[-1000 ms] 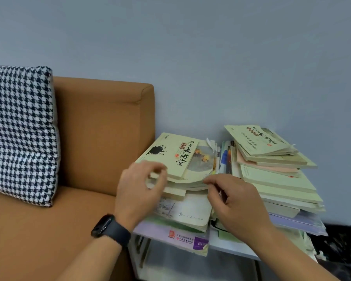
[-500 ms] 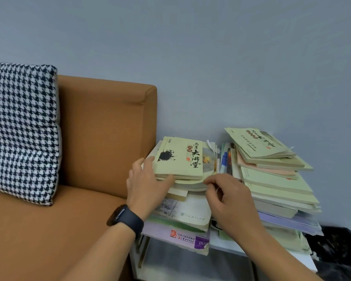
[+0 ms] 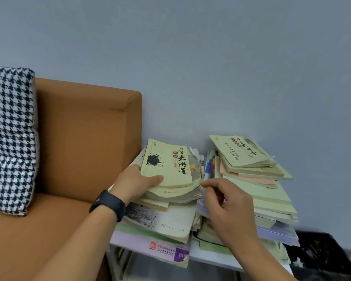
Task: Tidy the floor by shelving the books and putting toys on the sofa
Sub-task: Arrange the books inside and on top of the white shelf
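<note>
Two piles of books lie on a white shelf top [image 3: 215, 258] beside the orange sofa [image 3: 85, 138]. The left pile [image 3: 166, 222] is topped by a pale green book with black calligraphy [image 3: 170, 165]. My left hand [image 3: 134, 185], with a black watch on its wrist, grips that book and the thin ones under it at their left edge, thumb on the cover. My right hand [image 3: 229, 207] hovers at the pile's right edge with loosely curled fingers, its fingertips at the page corners and nothing held. The right pile [image 3: 257, 179] leans unevenly. No toys are in view.
A black-and-white houndstooth cushion [image 3: 10, 138] leans on the sofa back at the left. A black bag [image 3: 322, 258] sits low at the right of the shelf. A grey wall stands close behind the books.
My left hand has slid under the top books' left edge and turned them straighter on the pile. My right hand has eased off the page edge.
</note>
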A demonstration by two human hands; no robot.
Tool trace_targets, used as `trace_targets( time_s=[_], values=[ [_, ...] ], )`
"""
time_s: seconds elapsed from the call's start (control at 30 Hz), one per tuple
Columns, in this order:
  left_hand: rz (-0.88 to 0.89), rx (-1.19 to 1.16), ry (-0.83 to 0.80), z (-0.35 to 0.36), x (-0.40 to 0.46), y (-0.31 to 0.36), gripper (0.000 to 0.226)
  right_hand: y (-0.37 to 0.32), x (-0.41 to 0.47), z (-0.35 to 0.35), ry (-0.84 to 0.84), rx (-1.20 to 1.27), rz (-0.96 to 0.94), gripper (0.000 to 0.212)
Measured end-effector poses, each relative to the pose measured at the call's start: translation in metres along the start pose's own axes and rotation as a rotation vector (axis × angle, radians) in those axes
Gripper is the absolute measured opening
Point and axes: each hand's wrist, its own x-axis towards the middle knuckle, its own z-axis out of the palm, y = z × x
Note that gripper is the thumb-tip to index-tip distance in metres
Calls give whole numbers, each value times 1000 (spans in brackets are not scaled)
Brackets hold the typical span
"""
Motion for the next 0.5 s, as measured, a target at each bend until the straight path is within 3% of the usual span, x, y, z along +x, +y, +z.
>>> trace_targets(
  time_s=[0.07,0.23,0.33,0.43,0.5],
  values=[
    [1,-84,-24,-4,-8,-6,40,0,0,-1,-12,5,-11,23],
    [-36,-349,-10,-18,-24,-15,18,-2,-1,2,-54,41,10,22],
    [-53,-423,9,-19,-24,-17,24,-2,-6,-1,-71,73,44,24],
    [-121,-690,-127,-17,-25,-14,33,1,-11,-7,-69,68,89,24],
    [-75,-838,-79,-17,-25,-10,34,-1,-13,-11,-64,64,115,24]
  ],
)
